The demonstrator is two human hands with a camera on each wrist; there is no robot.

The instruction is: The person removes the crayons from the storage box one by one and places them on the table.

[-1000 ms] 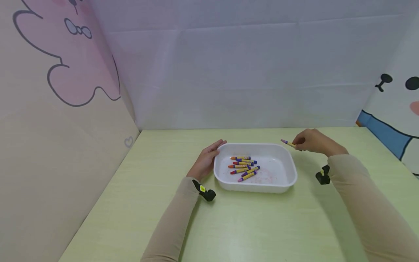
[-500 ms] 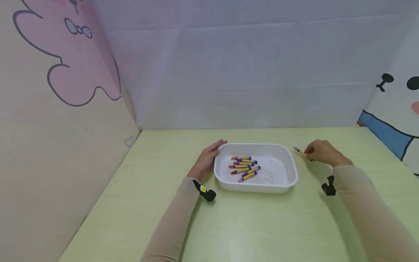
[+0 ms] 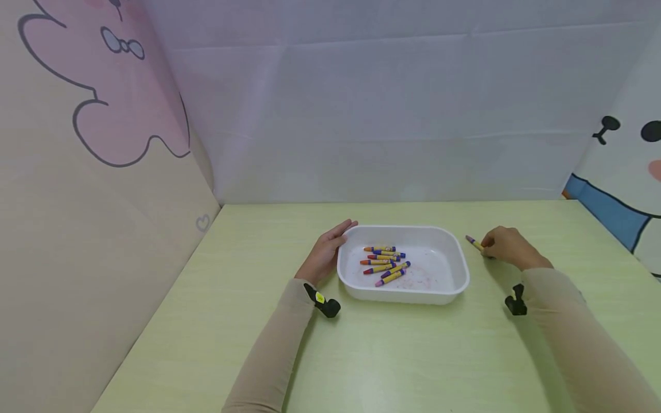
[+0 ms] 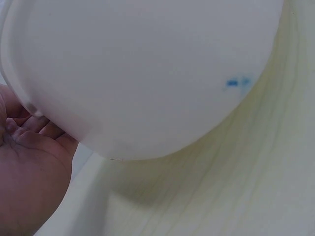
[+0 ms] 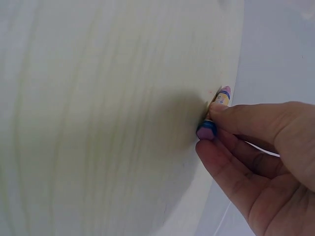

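Note:
In the head view my right hand [image 3: 508,246] pinches a pink crayon [image 3: 474,242] with a yellow wrapper, low over the table right of the white plastic tray [image 3: 403,296]. The right wrist view shows thumb and fingers on either side of this crayon [image 5: 223,96], its flat pink end towards the camera. Whether it touches the table I cannot tell. My left hand [image 3: 324,252] grips the tray's left rim, thumb at the rim and fingers along the outside. Several crayons [image 3: 384,266], orange, red, blue, purple and pink, lie in the tray's left half.
The pale wood-grain table [image 3: 392,355] runs back to a white cloth wall [image 3: 382,126]. Printed panels stand at the left and right. Black wrist cameras [image 3: 326,303] sit on both sleeves.
My right hand has moved right and down towards the table with the pink crayon, then slowed. The left hand, the tray and the crayons in it have stayed in place.

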